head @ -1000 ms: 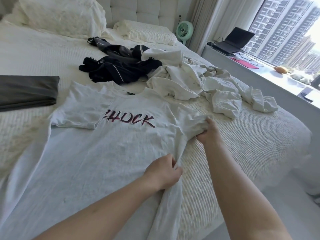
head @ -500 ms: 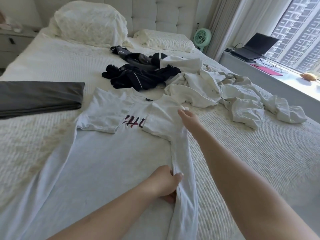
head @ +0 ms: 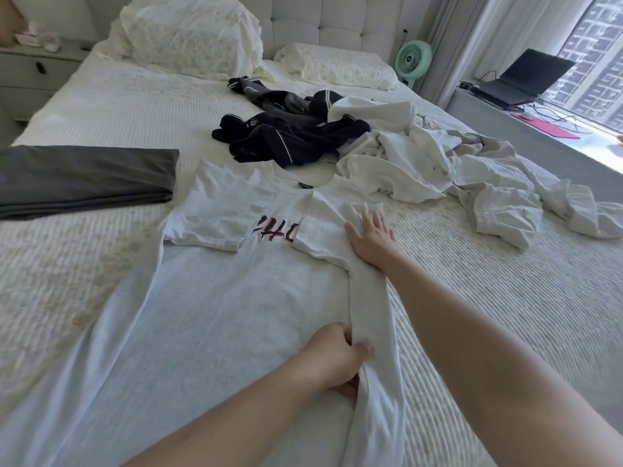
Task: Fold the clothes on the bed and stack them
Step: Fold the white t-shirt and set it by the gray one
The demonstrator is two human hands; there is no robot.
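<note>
A white T-shirt with dark red lettering lies flat on the bed, both sleeves folded inward over the chest. My right hand rests flat with spread fingers on the folded right sleeve near the shoulder. My left hand grips the folded right side edge of the shirt lower down. Beyond the shirt lie a dark navy garment and a heap of white clothes, both unfolded. A folded dark grey garment sits at the left.
The bed has a cream textured cover and two pillows at the headboard. A green fan stands beside it. A laptop sits on the window ledge at right, a nightstand at far left.
The right sleeve and side have been folded inward over the chest, covering most of the lettering. My right hand let go of the sleeve and now lies flat on it.
</note>
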